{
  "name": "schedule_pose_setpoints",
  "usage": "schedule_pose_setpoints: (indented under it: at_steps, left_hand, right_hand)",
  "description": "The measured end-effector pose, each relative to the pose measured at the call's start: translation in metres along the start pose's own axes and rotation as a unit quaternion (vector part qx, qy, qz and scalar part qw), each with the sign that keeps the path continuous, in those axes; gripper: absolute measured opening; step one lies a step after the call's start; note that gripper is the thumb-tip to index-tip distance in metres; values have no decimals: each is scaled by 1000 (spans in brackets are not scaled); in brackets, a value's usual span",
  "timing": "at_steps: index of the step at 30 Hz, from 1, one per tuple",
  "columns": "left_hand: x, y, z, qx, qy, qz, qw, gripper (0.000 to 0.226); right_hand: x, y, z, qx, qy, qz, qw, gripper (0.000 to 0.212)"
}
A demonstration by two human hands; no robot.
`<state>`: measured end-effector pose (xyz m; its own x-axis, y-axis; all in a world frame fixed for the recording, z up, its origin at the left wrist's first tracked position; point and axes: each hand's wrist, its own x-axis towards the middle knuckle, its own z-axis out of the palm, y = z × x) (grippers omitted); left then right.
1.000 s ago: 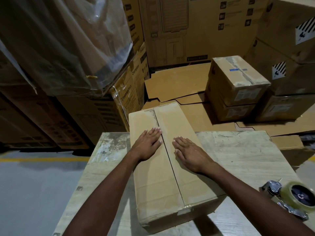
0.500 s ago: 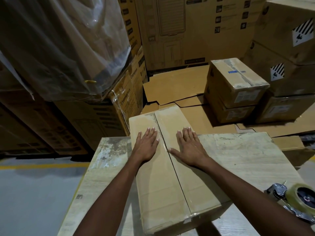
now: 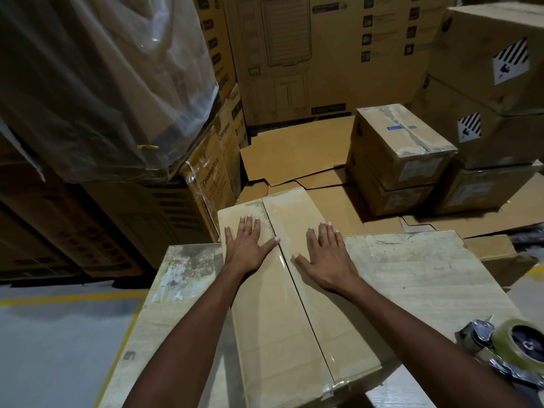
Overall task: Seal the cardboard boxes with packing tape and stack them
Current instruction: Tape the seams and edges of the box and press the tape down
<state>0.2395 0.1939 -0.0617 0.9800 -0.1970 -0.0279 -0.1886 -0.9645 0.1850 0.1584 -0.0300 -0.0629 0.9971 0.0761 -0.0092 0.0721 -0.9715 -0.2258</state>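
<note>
Our left hand [image 3: 247, 245] and right hand [image 3: 326, 257] lie flat on top of the cardboard box [image 3: 294, 334], one on each flap either side of its centre seam. A second ago they angled in toward that seam and sat close together. Now they have slid toward the box's far end and spread apart, fingers pointing straight away from us and the thumbs reaching in toward the seam.

The box lies lengthwise on the worn table [image 3: 412, 275], with its far end past the table's edge. A glossy strip, clear tape as far as we can tell, runs down the seam.

Left of the box's far end, a strapped carton [image 3: 219, 160] reads "Crompton". Beyond the box to the right, a taped carton [image 3: 403, 148] tops a two-high stack, and its blue label is too small to read. Farther right of the box, large cartons carry striped diamond labels [image 3: 510, 61].

Both hands are spread open, palms pressing the flaps and gripping nothing. The tape dispenser [image 3: 512, 351] sits on the table to the right of the box's near end.
</note>
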Motion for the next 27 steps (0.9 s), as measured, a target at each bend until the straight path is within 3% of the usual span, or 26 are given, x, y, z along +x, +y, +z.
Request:
schedule_pose_setpoints:
  at_steps: [5,15,27]
  left_hand:
    - [20,-1,0,6,19,-60,998,96]
    - [19,-1,5,9,21,-52,998,88]
    - [89,-22,-6,-9,27,-49,998,114]
  right_hand:
    - [-1,-2,1,-16,8,-4,1000,112]
    - [56,-15,1,-16,11,94,995,123]
    - [60,-12,8,-18,29,60,998,111]
